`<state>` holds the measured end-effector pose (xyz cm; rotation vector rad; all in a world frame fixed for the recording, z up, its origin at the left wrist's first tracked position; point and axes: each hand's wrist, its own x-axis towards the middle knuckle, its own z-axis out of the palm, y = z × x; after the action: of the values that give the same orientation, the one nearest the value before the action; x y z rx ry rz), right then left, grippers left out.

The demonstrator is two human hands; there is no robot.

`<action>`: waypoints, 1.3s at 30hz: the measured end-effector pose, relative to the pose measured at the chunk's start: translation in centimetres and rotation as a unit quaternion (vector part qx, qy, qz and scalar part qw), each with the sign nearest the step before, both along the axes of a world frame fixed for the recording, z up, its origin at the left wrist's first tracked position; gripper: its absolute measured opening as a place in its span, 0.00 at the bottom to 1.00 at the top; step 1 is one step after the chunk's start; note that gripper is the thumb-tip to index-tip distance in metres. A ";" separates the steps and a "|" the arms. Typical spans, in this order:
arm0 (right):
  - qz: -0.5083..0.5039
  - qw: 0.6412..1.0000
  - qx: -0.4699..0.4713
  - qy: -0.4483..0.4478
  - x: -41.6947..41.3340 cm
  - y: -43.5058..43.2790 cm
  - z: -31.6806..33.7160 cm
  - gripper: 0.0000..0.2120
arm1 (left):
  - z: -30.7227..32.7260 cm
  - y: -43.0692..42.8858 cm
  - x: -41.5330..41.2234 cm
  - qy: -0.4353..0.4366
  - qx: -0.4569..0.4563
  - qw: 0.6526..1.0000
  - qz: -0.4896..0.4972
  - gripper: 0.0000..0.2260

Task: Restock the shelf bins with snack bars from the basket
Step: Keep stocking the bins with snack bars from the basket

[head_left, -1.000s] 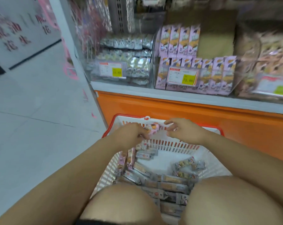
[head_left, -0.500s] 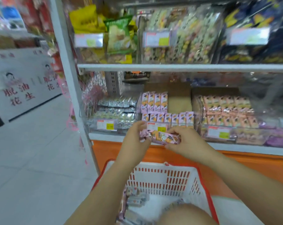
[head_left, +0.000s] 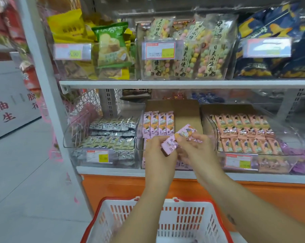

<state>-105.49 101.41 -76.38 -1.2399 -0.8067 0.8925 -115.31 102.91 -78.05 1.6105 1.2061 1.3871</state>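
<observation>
Both hands are raised in front of the middle clear bin [head_left: 139,137] on the lower shelf. My left hand [head_left: 157,151] pinches the lower end of a pink snack bar [head_left: 169,144]. My right hand [head_left: 195,148] holds pink snack bars too, one [head_left: 185,131] angled up and to the right. Inside that bin a row of pink bars [head_left: 158,124] stands upright at the left, with brown cardboard [head_left: 186,114] bare to their right. The white basket with a red rim [head_left: 183,220] sits below my forearms, its contents hidden.
A bin of silver-wrapped bars [head_left: 111,135] is to the left and a bin of salmon-coloured bars [head_left: 243,132] to the right. The upper shelf [head_left: 183,84] holds bagged snacks. A white upright post [head_left: 48,95] bounds the shelf on the left, with floor [head_left: 22,181] beyond.
My hands rose from the basket with pink bars and now hover at the middle bin. The view tilted up from the basket to the shelves.
</observation>
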 end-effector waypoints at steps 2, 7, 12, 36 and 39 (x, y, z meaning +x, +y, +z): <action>-0.010 1.000 0.001 0.007 -0.1 1.7 -0.2 0.18 | -0.5 0.9 0.2 0.021 0.009 1.000 -0.021 0.14; -0.017 0.998 -0.014 -0.054 1.9 6.4 0.1 0.17 | -2.1 2.6 -2.0 0.151 0.050 0.987 -0.005 0.19; -0.096 0.967 -0.051 -0.231 4.8 11.8 -0.2 0.16 | -3.5 4.2 -4.8 0.310 0.034 0.946 0.088 0.18; 0.072 0.839 0.116 -0.527 1.5 5.2 -0.7 0.07 | -3.4 2.5 -5.6 0.317 0.150 0.936 0.037 0.14; 0.159 0.805 0.152 -0.552 -0.4 1.9 -3.1 0.06 | -2.6 1.5 -7.7 0.373 0.113 0.919 -0.068 0.11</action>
<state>-105.93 103.33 -79.47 -1.2989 -2.0501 0.1678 -123.05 104.46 -80.70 2.4659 1.3271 0.8476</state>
